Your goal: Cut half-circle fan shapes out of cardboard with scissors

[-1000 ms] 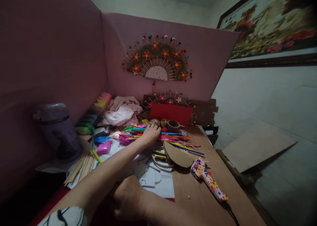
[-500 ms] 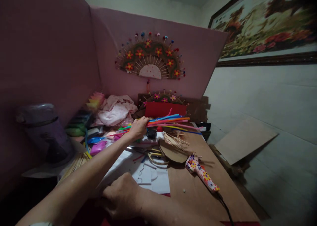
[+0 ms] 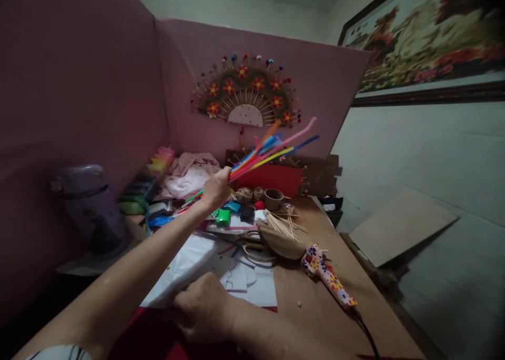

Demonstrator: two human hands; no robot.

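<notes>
My left hand (image 3: 216,189) is closed around a bundle of colourful pipe cleaners (image 3: 262,153), raised above the back of the table, their far ends fanning up to the right. Near the front edge my right hand (image 3: 203,305) is curled, knuckles up, beside white paper (image 3: 260,289); its fingertips are hidden, so what it holds, if anything, cannot be made out. Between the hands and to the right lie gold-handled scissors (image 3: 252,244), a brown cardboard piece (image 3: 284,242) and thin wooden sticks (image 3: 282,224).
A flower-patterned glue gun (image 3: 329,278) with a black cord lies on the right of the table (image 3: 311,328). Behind are clay packets (image 3: 223,218), a small cup (image 3: 273,198) and pink cloth (image 3: 189,176). A wrapped container (image 3: 89,212) stands left; a decorated fan (image 3: 244,97) hangs behind.
My left hand has lifted the pipe cleaner bundle off the table, its far ends now higher. The cup and green packet behind have come into sight. My right hand has barely moved.
</notes>
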